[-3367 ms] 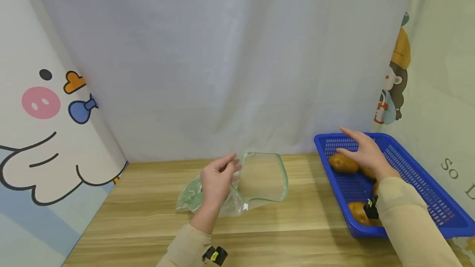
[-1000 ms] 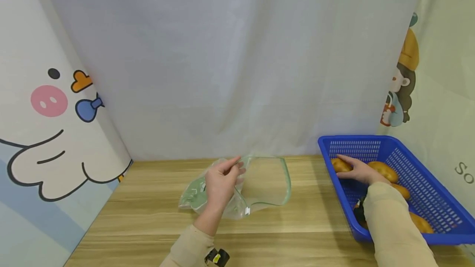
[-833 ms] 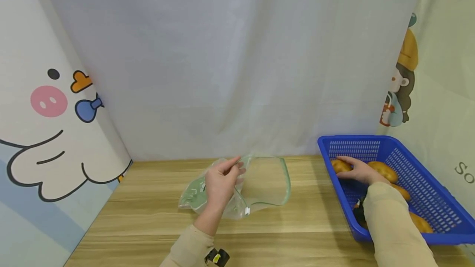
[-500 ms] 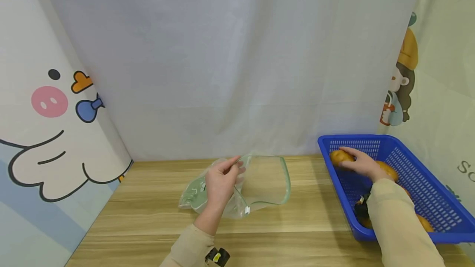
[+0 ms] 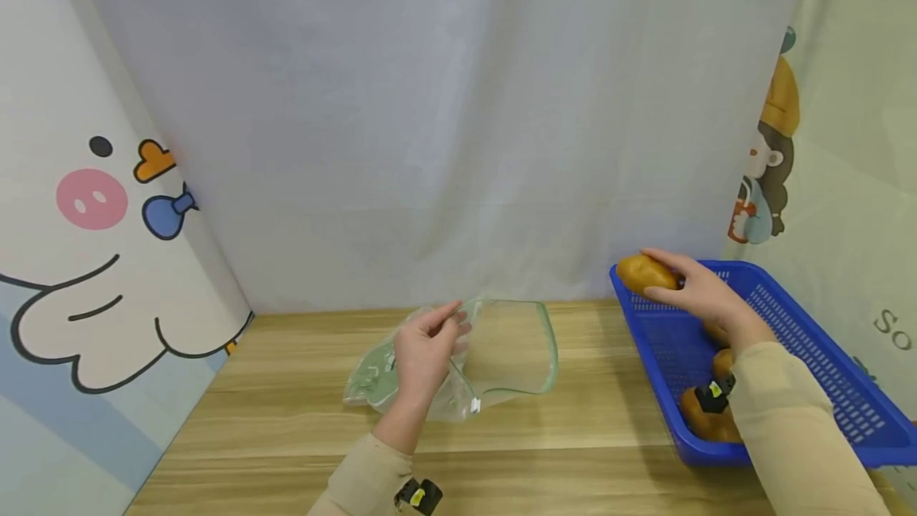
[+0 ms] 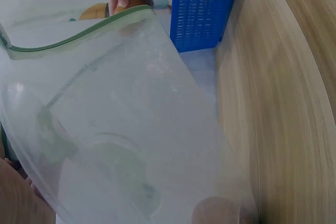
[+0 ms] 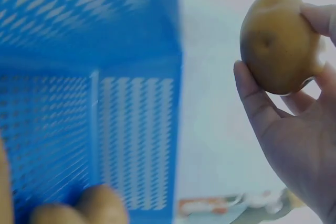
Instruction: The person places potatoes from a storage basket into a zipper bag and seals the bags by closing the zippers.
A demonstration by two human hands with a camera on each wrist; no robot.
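Observation:
A clear zip bag (image 5: 509,345) with a green-edged mouth lies on its side on the wooden table, its mouth spread toward the right. My left hand (image 5: 424,353) pinches the bag's upper rim between thumb and fingers. In the left wrist view the bag's see-through wall (image 6: 136,108) fills much of the picture. My right hand (image 5: 705,293) grips a brown potato (image 5: 645,273) at the far left corner of the blue basket (image 5: 648,377), level with its rim. The right wrist view shows the potato (image 7: 281,40) held between thumb and fingertips.
Several more potatoes (image 5: 705,416) sit in the basket, partly hidden by the right forearm. The wooden table (image 5: 573,436) spans the front, with a pale curtain (image 5: 458,118) hanging behind it. Printed cloths hang at the left and right sides.
My right hand has reached into the basket, taken hold of a potato and lifted it up to the far left rim. My left hand and the bag have stayed nearly in place.

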